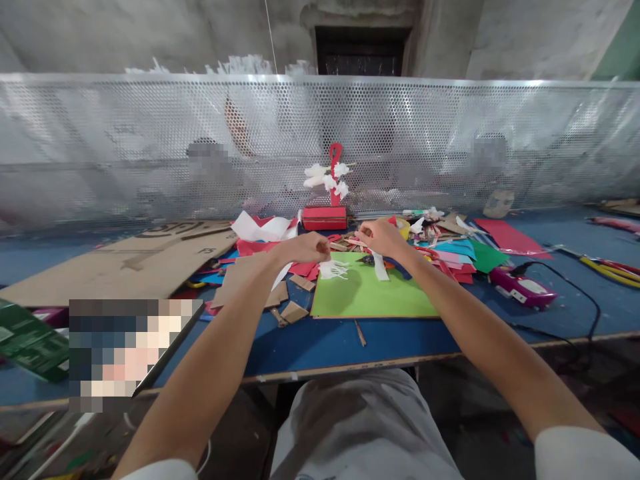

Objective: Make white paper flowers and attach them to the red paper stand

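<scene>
My left hand (311, 248) is closed, its fingers curled round the top of a piece of fringed white paper (333, 269). The cut strands hang over a lime-green sheet (370, 297). To the right, my right hand (383, 235) is closed in a pinch; whatever is between its fingertips is too small to make out. A strip of white paper (381, 268) shows just below that hand, and I cannot tell whether it touches the fingers. Beside the strip, a dark tool with blue handles (399, 268) is partly hidden by my right arm.
Behind my hands stands a red box (325, 218) with a red upright and white paper flowers (327, 179). Cardboard (125, 257) lies left, near a tablet-like screen (135, 347). A purple device (524, 288) with a black cord sits right. A perforated metal screen (425, 147) borders the back.
</scene>
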The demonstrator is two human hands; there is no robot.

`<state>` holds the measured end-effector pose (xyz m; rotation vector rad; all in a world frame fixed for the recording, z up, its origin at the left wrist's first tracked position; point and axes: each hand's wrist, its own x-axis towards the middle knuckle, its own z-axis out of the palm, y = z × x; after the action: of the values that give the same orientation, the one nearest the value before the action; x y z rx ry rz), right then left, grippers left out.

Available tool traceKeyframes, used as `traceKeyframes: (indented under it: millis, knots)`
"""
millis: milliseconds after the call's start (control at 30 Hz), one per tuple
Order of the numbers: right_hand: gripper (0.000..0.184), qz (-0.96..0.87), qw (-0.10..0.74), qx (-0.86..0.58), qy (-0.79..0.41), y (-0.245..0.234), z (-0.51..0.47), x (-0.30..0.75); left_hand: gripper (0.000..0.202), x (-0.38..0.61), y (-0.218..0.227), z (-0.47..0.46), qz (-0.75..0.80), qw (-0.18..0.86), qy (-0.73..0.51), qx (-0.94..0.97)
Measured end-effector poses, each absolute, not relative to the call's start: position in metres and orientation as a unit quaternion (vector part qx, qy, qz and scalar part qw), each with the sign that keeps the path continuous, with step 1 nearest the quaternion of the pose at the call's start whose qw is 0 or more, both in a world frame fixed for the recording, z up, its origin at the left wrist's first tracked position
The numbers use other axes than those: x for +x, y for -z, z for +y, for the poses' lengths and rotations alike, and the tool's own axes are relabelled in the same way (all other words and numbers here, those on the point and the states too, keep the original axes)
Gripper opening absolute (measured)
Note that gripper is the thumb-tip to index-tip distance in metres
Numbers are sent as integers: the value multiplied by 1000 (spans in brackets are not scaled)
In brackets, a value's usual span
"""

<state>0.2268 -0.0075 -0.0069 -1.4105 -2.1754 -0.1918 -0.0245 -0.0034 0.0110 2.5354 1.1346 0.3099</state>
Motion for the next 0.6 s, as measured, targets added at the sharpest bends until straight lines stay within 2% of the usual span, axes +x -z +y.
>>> traceKeyframes:
  millis: [167,333,467,600]
  knots:
    - [30,-810,168,-554,93,8,-6,232,27,-23,-6,-2,425,133,-44,894]
    - [36,-798,107,-584,100,6,-7,236,39,-23,-9,-4,431,127,-90,889]
    - [35,-799,69,-592,77,9,-6,240,34,-23,-10,-5,438,112,-131,882]
    - [24,-809,88,-579,48,14,1,244,25,-22,-10,-6,446,83,-166,876]
